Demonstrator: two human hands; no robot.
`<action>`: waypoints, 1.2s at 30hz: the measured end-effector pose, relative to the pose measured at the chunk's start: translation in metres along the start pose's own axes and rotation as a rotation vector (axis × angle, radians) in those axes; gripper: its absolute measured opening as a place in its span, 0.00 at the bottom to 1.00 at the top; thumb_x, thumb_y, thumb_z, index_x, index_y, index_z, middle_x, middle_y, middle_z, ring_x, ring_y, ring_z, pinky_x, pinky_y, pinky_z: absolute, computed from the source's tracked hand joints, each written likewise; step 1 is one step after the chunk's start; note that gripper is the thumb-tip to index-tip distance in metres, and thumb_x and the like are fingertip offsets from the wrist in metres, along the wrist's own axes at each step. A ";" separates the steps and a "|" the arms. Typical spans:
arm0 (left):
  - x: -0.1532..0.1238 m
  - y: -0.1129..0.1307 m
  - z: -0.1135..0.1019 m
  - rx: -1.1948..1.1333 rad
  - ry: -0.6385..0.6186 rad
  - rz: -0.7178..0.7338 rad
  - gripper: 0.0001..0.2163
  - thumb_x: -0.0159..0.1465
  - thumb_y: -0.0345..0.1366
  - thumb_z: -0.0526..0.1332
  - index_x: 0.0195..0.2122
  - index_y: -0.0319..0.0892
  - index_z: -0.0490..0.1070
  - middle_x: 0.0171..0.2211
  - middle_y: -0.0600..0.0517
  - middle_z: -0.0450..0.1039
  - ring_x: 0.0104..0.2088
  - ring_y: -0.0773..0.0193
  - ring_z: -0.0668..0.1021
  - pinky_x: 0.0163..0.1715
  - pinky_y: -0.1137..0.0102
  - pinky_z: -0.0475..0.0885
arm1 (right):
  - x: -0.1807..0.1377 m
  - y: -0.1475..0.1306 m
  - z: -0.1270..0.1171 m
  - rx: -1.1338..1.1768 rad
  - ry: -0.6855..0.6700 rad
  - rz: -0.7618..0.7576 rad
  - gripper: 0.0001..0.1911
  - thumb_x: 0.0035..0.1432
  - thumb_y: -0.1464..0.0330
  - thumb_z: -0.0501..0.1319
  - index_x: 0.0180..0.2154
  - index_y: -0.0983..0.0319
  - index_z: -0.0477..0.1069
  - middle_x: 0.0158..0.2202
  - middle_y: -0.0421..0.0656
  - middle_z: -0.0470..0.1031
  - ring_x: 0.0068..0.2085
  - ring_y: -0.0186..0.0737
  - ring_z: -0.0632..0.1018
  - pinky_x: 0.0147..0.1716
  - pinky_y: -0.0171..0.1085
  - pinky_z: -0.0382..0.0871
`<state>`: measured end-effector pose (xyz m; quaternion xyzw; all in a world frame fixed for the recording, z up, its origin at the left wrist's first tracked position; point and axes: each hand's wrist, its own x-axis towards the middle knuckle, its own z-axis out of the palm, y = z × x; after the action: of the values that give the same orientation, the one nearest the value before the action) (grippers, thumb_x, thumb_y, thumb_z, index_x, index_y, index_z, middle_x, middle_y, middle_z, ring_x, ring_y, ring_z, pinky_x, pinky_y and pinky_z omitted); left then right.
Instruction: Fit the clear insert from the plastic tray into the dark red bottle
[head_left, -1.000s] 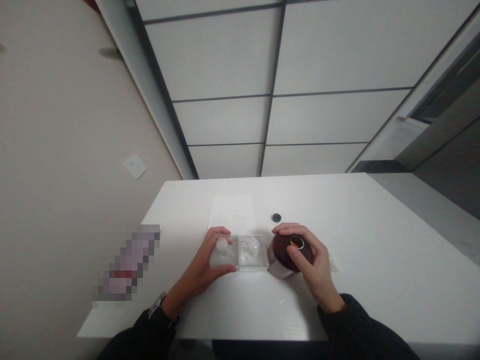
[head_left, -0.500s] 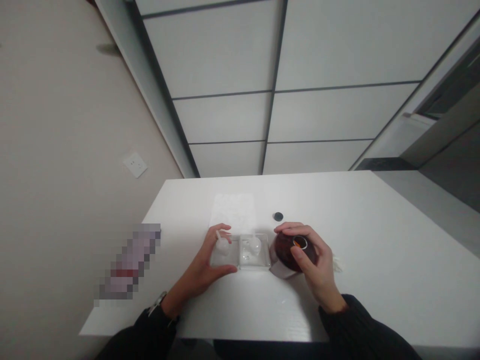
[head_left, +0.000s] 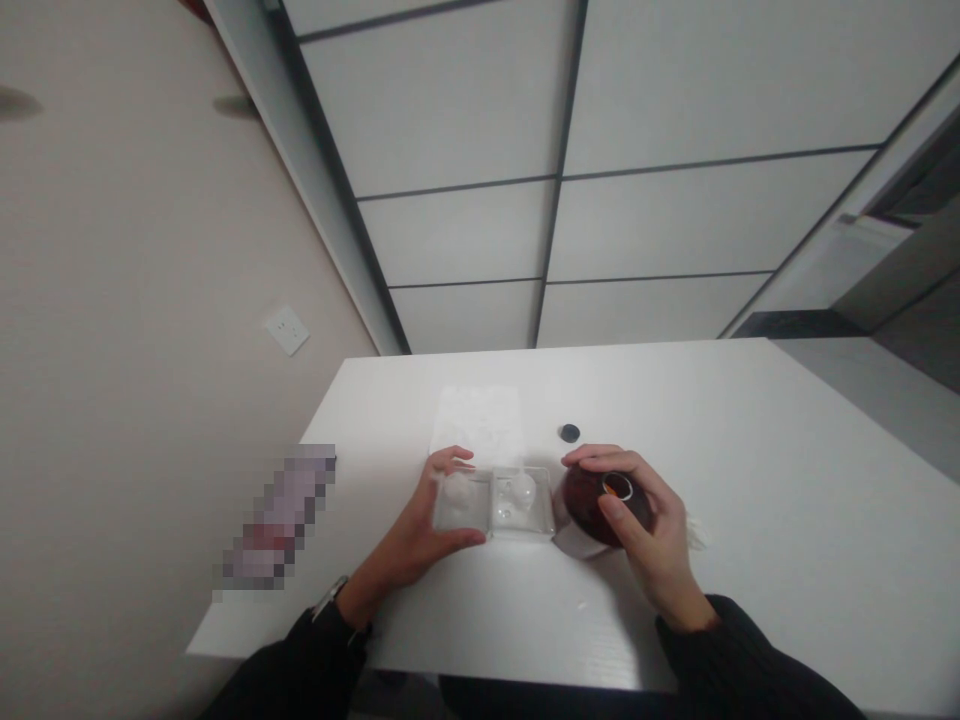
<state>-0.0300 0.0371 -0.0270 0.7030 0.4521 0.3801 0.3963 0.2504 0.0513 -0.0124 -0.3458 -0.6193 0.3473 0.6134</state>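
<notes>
My left hand [head_left: 420, 525] grips the left end of a clear two-compartment box [head_left: 491, 505], thumb along the near side and fingers at the far side. Each compartment holds a small rounded whitish spoon; the left spoon [head_left: 457, 490] lies between my fingers, the right spoon [head_left: 523, 490] in the other half. Just right of the box, my right hand [head_left: 649, 520] is wrapped round a dark red-brown bottle [head_left: 587, 505] with a pale label low on its side. Its mouth is uncovered, with a white rim and something orange showing inside. What the bottle contains is unclear.
A small round black cap [head_left: 570, 433] lies on the white table [head_left: 675, 390] beyond the bottle. A pale sheet [head_left: 480, 415] lies behind the box. Something whitish and frayed [head_left: 697, 530] shows beside my right wrist. A blurred-out pinkish object [head_left: 274, 525] is at the left edge.
The view has turned slightly left, so everything appears shifted to the right. Both hands keep their hold, and the box and bottle stay side by side.
</notes>
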 end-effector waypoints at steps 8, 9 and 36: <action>-0.001 0.000 0.001 -0.005 -0.002 0.005 0.30 0.61 0.57 0.72 0.57 0.49 0.65 0.64 0.42 0.63 0.68 0.41 0.65 0.70 0.44 0.59 | 0.001 0.001 0.000 -0.026 0.019 0.005 0.09 0.66 0.58 0.66 0.43 0.55 0.80 0.44 0.46 0.83 0.48 0.49 0.82 0.46 0.47 0.77; 0.000 -0.001 0.001 -0.005 0.003 0.004 0.30 0.61 0.57 0.72 0.57 0.49 0.65 0.64 0.42 0.63 0.68 0.42 0.66 0.70 0.44 0.59 | 0.001 0.001 0.000 -0.027 0.020 0.006 0.09 0.66 0.58 0.66 0.43 0.55 0.80 0.44 0.47 0.83 0.48 0.49 0.82 0.46 0.47 0.78; 0.000 0.046 -0.021 0.094 0.382 0.120 0.18 0.69 0.50 0.68 0.54 0.47 0.80 0.47 0.47 0.83 0.49 0.53 0.81 0.55 0.59 0.74 | -0.002 0.005 -0.003 -0.028 -0.004 -0.008 0.10 0.68 0.57 0.65 0.45 0.55 0.80 0.45 0.45 0.83 0.50 0.48 0.81 0.51 0.45 0.75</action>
<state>-0.0334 0.0291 0.0230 0.6614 0.4936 0.5079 0.2468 0.2533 0.0525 -0.0180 -0.3512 -0.6265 0.3370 0.6087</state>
